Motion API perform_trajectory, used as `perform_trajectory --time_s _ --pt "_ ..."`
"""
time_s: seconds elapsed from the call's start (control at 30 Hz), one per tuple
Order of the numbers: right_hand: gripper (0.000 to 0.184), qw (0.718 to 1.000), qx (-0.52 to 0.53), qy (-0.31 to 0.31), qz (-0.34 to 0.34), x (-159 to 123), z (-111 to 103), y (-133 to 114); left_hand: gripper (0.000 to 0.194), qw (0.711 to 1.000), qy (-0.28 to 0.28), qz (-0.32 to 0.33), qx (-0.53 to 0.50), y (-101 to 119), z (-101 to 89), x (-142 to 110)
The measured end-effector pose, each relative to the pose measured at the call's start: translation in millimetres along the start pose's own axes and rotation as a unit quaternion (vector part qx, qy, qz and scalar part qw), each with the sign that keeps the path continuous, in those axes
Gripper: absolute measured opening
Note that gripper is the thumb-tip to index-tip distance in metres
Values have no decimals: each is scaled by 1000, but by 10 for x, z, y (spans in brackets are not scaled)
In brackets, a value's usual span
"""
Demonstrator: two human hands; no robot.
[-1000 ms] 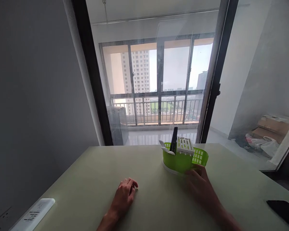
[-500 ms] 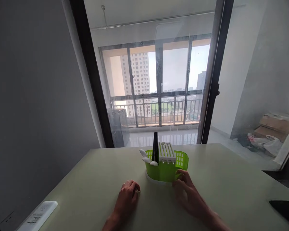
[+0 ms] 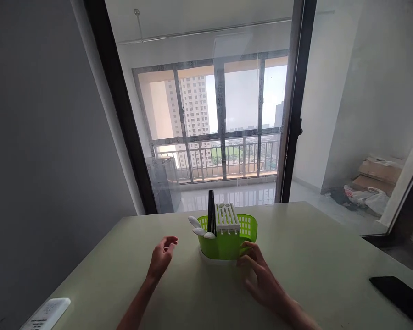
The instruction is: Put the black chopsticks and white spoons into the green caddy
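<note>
A green utensil holder (image 3: 228, 247) with a white base stands upright on the table. Black chopsticks (image 3: 211, 213) rise from it, and white spoons (image 3: 198, 231) lean out over its left side. A white slotted rack (image 3: 227, 217) sits at its middle. My right hand (image 3: 259, 275) grips the holder's front right edge with thumb and fingers; the exact contact is partly hidden. Left of the spoons, my left hand (image 3: 161, 257) is held apart from the holder, empty, with its fingers loosely bent and apart.
A white remote-like object (image 3: 50, 312) lies at the table's near left edge. A black phone-like object (image 3: 397, 293) rests on the right. Behind the table (image 3: 316, 247) is a dark-framed glass door (image 3: 291, 137); cardboard boxes (image 3: 380, 174) and bags stand beyond it.
My left hand has risen from the table and moved forward and left, its fingers opening. My right hand stays at the holder. The camera view has turned slightly right.
</note>
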State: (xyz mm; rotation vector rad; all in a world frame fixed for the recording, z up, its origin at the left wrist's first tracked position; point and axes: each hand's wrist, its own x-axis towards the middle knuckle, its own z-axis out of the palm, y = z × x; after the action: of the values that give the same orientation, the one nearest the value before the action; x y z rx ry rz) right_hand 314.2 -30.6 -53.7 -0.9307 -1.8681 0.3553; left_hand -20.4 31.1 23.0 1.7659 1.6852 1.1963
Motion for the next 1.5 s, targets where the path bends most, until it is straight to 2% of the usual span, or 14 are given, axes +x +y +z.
perform_trajectory --time_s 0.1,0.2,0.37,0.47,0.57,0.7,0.87,1.0,1.27,1.5 --pt "29 1000 -9 0 -7 -3 2 40 36 999 31 19 -11 261 -136 387" --pt "27 1000 -20 12 -18 -21 5 86 36 998 17 53 -17 587 -128 686" --pt "22 997 -36 69 -3 -51 1 165 45 995 -67 78 -19 995 165 988" --pt "10 998 -18 57 12 -49 -7 180 58 990 -121 71 -30 1108 359 1154" --pt "15 999 -33 23 31 -42 -5 166 69 983 -165 61 -44 1160 515 1310" --pt "16 996 -66 -4 53 -34 9 144 69 972 -215 60 -78 1181 684 1429" --pt "21 993 -88 -37 70 -23 19 138 68 964 -228 66 -118 1170 805 1473" --pt "20 992 -84 -53 83 -19 18 136 65 963 -223 72 -134 1168 816 1470" --pt "23 990 -82 -63 92 -12 1 103 45 967 -200 89 -132 1216 768 1384" --pt "22 990 -80 -66 95 -17 -1 109 51 961 -189 96 -178 1271 701 1403"
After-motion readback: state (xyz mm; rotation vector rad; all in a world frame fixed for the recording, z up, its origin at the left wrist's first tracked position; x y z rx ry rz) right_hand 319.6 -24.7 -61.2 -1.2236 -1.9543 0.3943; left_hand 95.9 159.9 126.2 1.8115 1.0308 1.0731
